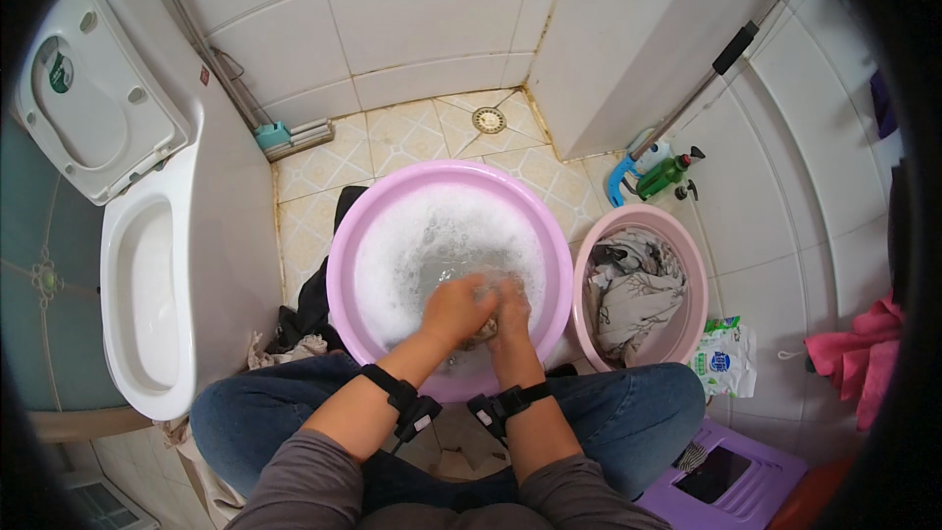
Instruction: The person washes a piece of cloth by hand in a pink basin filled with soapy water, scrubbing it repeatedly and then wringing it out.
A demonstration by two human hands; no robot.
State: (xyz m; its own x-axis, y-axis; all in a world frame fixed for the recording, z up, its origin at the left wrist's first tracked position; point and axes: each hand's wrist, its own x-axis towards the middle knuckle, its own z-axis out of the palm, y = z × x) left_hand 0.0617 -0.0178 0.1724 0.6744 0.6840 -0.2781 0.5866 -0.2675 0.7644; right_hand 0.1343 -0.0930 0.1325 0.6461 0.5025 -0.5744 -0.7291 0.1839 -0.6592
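A large pink plastic basin (342,258) of foamy water (390,250) stands on the floor between my knees. Over its near right part, my left hand (460,305) and my right hand (511,302) are close together, wet and with suds on them. A small bit of something dark and wet shows between and below them, too blurred to name. The fingers of both hands are partly hidden by foam, water and each other. Each forearm wears a black strap with a small device.
A smaller pink bucket (699,272) of wet-looking clothes (640,302) touches the basin's right side. Bottles (662,177) and a squeegee (620,180) stand behind it. A toilet (184,294) is at left, dark cloth (309,309) beside the basin, a purple stool (773,478) at lower right.
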